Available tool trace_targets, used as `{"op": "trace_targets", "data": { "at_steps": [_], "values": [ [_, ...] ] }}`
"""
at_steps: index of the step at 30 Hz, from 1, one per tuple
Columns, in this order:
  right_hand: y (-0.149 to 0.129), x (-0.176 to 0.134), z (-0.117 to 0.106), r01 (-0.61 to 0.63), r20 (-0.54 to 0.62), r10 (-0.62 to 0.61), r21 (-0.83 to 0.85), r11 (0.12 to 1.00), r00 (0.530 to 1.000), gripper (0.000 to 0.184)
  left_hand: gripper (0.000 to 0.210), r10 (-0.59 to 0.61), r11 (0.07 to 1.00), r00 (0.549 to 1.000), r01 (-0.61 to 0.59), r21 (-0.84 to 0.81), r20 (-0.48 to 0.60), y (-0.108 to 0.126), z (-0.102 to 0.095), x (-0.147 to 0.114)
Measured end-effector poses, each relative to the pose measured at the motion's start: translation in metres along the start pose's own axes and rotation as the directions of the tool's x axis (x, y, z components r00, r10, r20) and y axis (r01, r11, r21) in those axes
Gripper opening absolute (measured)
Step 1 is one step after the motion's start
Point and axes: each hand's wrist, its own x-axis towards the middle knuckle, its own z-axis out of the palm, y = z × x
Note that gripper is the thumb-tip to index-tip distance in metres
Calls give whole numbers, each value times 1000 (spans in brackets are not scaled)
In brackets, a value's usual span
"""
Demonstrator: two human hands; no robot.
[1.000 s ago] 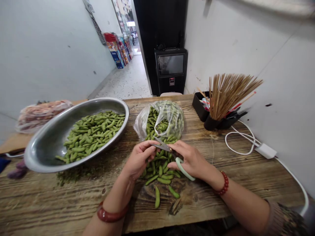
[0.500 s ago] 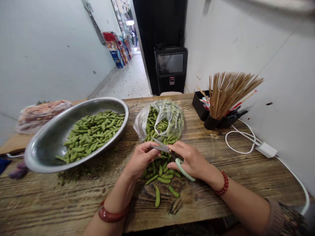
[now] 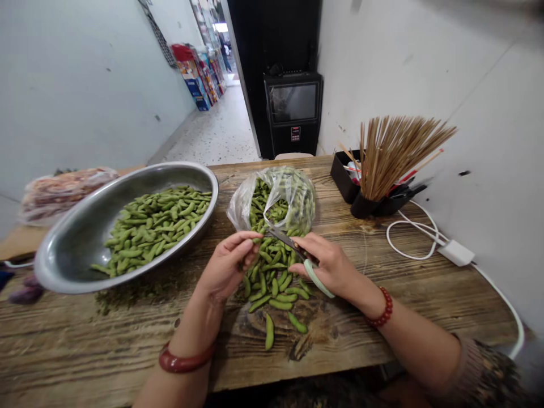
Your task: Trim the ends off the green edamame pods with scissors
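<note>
While a green pod (image 3: 256,241) is pinched by the left hand (image 3: 232,263), scissors (image 3: 289,241) are gripped in the right hand (image 3: 331,263)

Although most of the pod is hidden by the left fingers, a green bit of it can be seen between thumb and forefinger, which are brought close together. The scissors are held by the right hand, with the pale green handle (image 3: 317,279) wrapped by the fingers and the blades pointed up and to the left, near the left fingertips. Whether the pod is touched by the blades cannot be told.

Beneath both hands, a loose pile of pods (image 3: 276,289) is spread over the wooden table (image 3: 361,340); two single pods (image 3: 269,331) are set slightly apart at its near edge. Just beyond the hands, more pods are held in a clear plastic bag (image 3: 240,207), by whose open mouth the pile is met. To the left, a wide metal bowl (image 3: 72,249) is partly filled with pods (image 3: 157,226), and dark green scraps (image 3: 131,294) are scattered along its near side. A red bangle (image 3: 185,360) is worn on the left wrist and a red beaded bracelet (image 3: 386,309) on the right. Farther right, a bundle of thin sticks (image 3: 399,153) is stood in a black holder (image 3: 363,207), near which a white cable (image 3: 395,243) is looped.
</note>
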Motion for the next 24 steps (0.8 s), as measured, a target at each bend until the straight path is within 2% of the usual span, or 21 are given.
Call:
{"op": "trace_targets", "data": {
  "at_steps": [2, 4, 6, 8, 10, 13, 15, 19, 22, 24],
  "values": [
    [2, 0, 0, 6, -42, -5, 6, 1000, 999, 47, 19, 42, 997, 999, -42, -64, 7, 4, -2, 0],
    [3, 1, 0, 6, -58, -5, 15, 1000, 998, 44, 26, 52, 997, 999, -51, -55, 14, 6, -1, 0],
    [4, 1, 0, 4, -66, -2, 22, 1000, 998, 43, 27, 24, 998, 1000, -25, 56, 10, 5, 1, 1],
    [4, 1, 0, -6, -73, 8, 22, 1000, 997, 42, 20, 3, 969, 1000, -3, 247, 0, 0, 3, 3],
    [5, 2, 0, -26, -69, 27, 18, 1000, 997, 41, 15, 57, 879, 998, -54, 473, 8, -7, 6, 5],
    [5, 1, 1, -43, -60, 43, 11, 999, 997, 41, 8, 207, 662, 973, -218, 717, 105, -18, 7, 8],
    [5, 1, 1, -37, -55, 37, 12, 999, 998, 41, 4, 243, 558, 955, -280, 781, 169, -24, 7, 9],
    [5, 1, 2, -40, -42, 40, 17, 999, 998, 41, 4, 231, 447, 951, -292, 845, 207, -29, 6, 9],
    [5, 1, 3, -52, -41, 53, 17, 998, 998, 40, 3, 227, 442, 953, -283, 851, 199, -26, 7, 9],
    [5, 1, 3, -52, -44, 52, 23, 998, 998, 40, 4, 239, 528, 957, -268, 806, 162, -20, 9, 9]
  ]
}}
